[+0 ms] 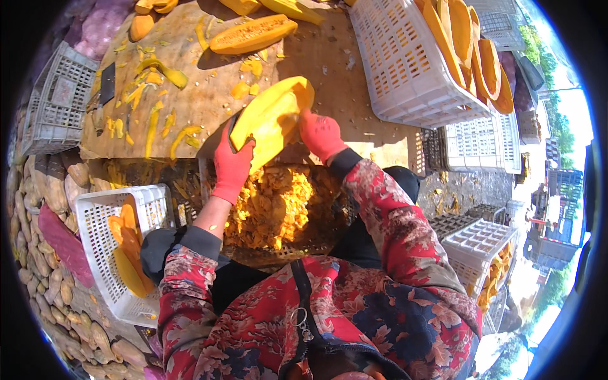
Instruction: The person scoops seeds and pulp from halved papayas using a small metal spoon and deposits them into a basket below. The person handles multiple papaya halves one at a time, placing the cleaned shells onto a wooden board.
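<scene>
My left hand (231,159), in a red glove, holds a long orange squash half (271,121) by its lower left edge. The half is tilted over the edge of a wooden board, and its hollowed inside faces up. At its right rim is my right hand (322,135), also in a red glove, with the fingers curled in; whether it grips a tool is hidden. Below, between my knees, lies a heap of squash pulp and seeds (280,204). Another squash half (254,34), its seeds still inside, rests farther back on the board.
The wooden board (180,111) bears scattered peelings and a dark flat blade (108,83). A white plastic crate (394,57) of squash halves stands at the right back. Another white crate (114,299) with orange pieces stands at my left. Many whole squashes (61,285) lie beyond it.
</scene>
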Available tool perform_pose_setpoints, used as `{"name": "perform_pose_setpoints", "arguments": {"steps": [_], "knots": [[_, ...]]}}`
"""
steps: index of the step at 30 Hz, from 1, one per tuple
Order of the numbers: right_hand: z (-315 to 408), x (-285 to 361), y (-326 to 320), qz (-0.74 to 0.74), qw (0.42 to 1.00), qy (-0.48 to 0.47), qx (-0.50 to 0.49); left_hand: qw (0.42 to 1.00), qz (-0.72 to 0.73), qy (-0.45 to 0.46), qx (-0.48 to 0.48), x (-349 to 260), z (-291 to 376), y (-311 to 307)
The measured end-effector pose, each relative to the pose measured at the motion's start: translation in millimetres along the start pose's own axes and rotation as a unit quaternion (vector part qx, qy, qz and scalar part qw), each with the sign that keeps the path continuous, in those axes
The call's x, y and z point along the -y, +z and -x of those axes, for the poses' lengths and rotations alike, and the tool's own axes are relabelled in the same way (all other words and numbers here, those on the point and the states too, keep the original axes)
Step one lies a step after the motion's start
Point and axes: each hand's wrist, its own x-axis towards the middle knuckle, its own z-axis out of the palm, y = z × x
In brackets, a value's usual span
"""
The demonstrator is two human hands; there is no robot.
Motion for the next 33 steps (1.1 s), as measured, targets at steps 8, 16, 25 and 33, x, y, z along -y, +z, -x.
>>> {"name": "perform_pose_setpoints", "arguments": {"steps": [8, 16, 25, 33], "knots": [[26.3, -25.8, -29.2, -0.049, 0.998, 0.033, 0.017, 0.972, 0.156, -0.097, -0.146, -73.1, 27.1, -156.8], [50.2, -92.1, 4.1, -0.046, 0.994, 0.091, -0.049, 0.752, -0.596, -0.016, -0.28, -152.5, 144.5, -360.4], [47.8, -89.8, 9.4, 0.01, 0.993, 0.112, -0.041, 0.942, 0.213, -0.256, 0.024, -41.5, -161.8, -94.7], [49.5, -89.8, 1.1, 0.007, 0.993, 0.11, -0.051, 0.822, 0.453, -0.322, -0.128, -1.9, -274.7, 62.5]]}}
